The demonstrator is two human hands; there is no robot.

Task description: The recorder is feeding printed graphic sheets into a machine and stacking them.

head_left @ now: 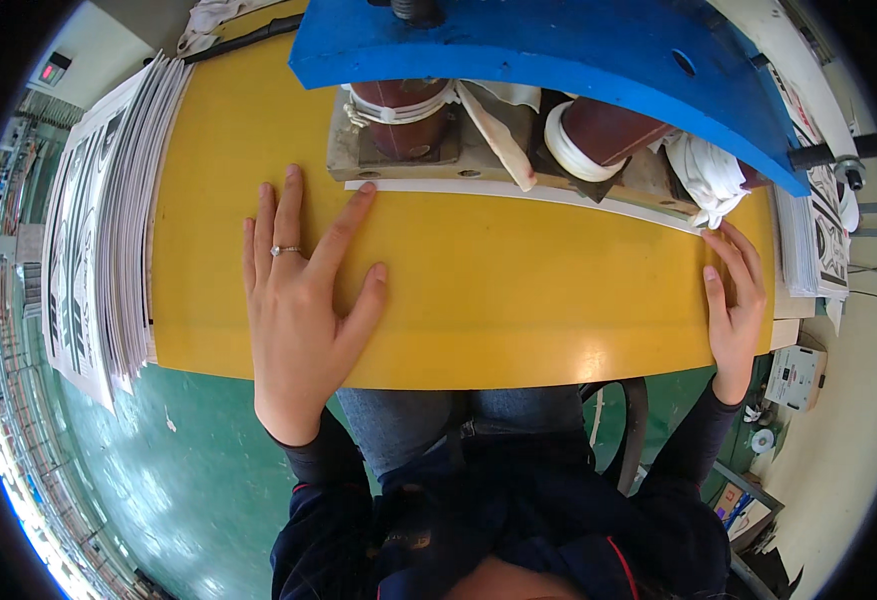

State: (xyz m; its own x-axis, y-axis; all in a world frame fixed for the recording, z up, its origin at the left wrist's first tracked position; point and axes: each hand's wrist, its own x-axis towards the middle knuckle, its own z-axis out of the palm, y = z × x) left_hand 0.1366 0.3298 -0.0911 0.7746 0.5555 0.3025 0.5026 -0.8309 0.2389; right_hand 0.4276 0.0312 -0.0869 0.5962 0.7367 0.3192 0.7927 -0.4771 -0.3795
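The edge of a white sheet or board [518, 190] sticks out as a thin strip from under the grey base of a blue machine [558, 50]. My left hand [303, 290] lies flat on the yellow table [478, 320] with its fingers spread and a ring on one of them. Its index fingertip touches the left end of the strip. At the strip's right end rest the fingertips of my right hand [736, 305], thumb apart and fingers slightly bent, beside a bunched white cloth [703, 180]. The rest of the sheet is hidden beneath the machine.
Brown cylinders [398, 120] with white ties stand between the blue beam and the base. A tall stack of printed sheets [108, 230] fills the table's left side; another stack [813, 240] stands at the right. A white box [795, 377] sits lower right.
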